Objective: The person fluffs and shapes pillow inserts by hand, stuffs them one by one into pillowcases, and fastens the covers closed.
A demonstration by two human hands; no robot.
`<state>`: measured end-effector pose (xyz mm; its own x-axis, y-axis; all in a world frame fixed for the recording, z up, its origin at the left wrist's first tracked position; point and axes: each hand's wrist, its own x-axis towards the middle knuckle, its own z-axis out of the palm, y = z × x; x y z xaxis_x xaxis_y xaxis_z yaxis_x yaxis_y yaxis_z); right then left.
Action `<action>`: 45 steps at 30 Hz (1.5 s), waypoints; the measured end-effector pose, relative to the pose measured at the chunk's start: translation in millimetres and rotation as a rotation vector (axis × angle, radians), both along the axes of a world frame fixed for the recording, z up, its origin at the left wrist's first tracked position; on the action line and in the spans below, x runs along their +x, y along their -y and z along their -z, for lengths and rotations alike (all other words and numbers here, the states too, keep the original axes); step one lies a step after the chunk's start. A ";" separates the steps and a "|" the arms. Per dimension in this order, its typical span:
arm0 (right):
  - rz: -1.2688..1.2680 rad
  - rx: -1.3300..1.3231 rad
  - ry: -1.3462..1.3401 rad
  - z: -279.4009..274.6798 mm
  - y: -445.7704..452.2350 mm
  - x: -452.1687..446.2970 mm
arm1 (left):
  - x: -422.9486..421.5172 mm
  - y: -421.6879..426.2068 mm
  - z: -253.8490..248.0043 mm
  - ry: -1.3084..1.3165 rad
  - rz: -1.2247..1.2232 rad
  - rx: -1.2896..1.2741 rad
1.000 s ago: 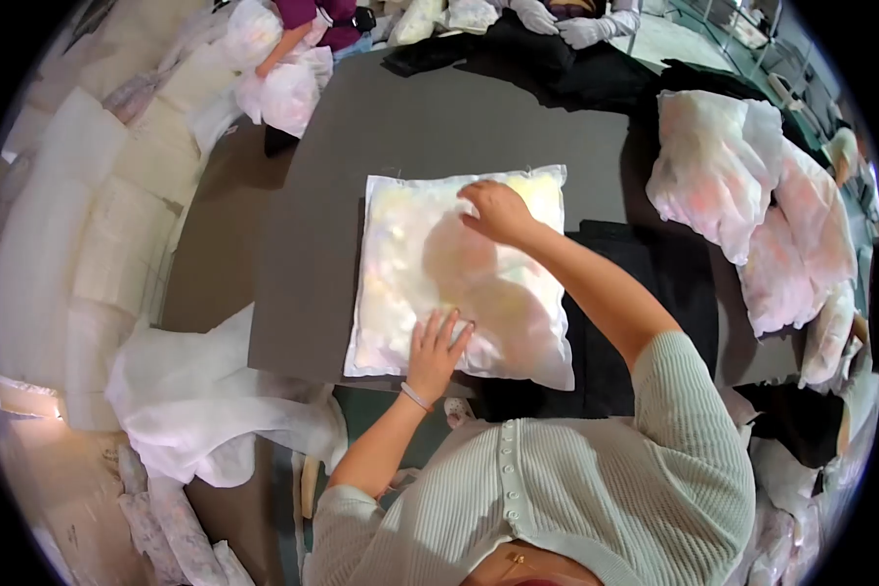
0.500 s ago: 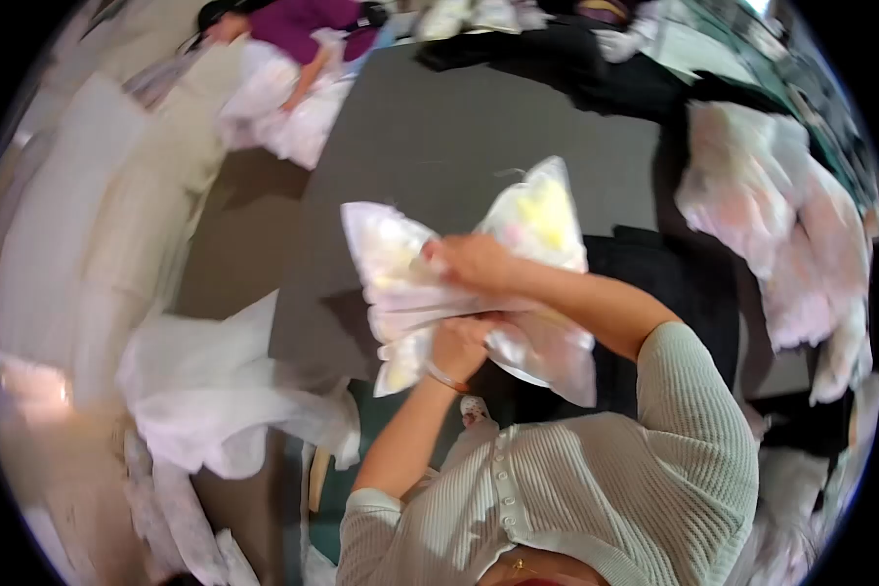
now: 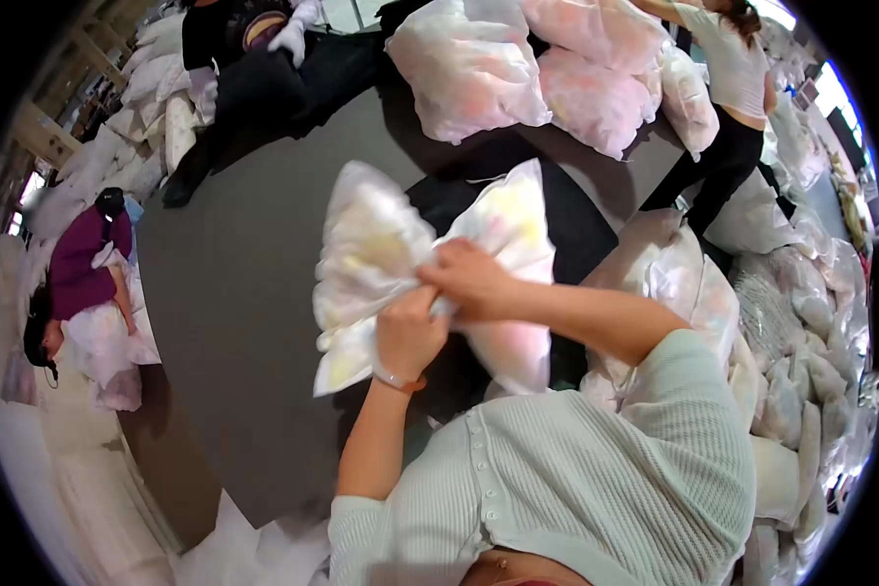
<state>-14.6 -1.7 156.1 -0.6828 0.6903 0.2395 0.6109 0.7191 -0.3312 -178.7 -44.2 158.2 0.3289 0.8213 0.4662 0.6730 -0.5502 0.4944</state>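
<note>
A white stuffed cushion (image 3: 371, 249) with yellow and pink patches showing through its thin cover hangs above the grey table. It is squeezed together at the middle, so its ends fan out like a bow. My left hand (image 3: 410, 332) is closed round the gathered middle from the near side, a band on its wrist. Touching it, my right hand (image 3: 474, 281) grips the same pinched part from the right. The fingers partly hide the bunched cloth.
The grey table (image 3: 234, 293) carries black cloth (image 3: 581, 210) and, at the far side, plump white bags (image 3: 469, 68). More filled bags (image 3: 791, 391) are heaped at the right. A person in purple (image 3: 88, 259) is at the left; others (image 3: 728, 73) stand at the back.
The view has swung to the right, bringing the heaped bags into sight. My hands have come together at the cushion's middle, and its ends stand up more.
</note>
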 end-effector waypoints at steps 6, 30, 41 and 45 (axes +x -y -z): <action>0.491 0.076 -0.206 35.5 -53.3 170.7 | 12.8 -12.9 -26.0 0.223 0.017 0.463; 0.242 -0.534 -0.716 36.7 -110.8 77.2 | 58.2 -44.5 189.0 0.264 -0.519 -0.334; -0.163 0.058 -0.022 49.3 -56.6 49.9 | -19.9 -6.8 181.3 0.919 -0.239 -0.792; -0.287 -0.040 0.026 16.9 -53.9 42.7 | -1.6 1.0 179.1 1.007 -0.258 -0.767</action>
<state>28.1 52.2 139.2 -0.8573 0.4762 0.1957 0.3928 0.8508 -0.3491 -180.3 -45.2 -20.9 -0.0968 0.9747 -0.2016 -0.1348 0.1878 0.9729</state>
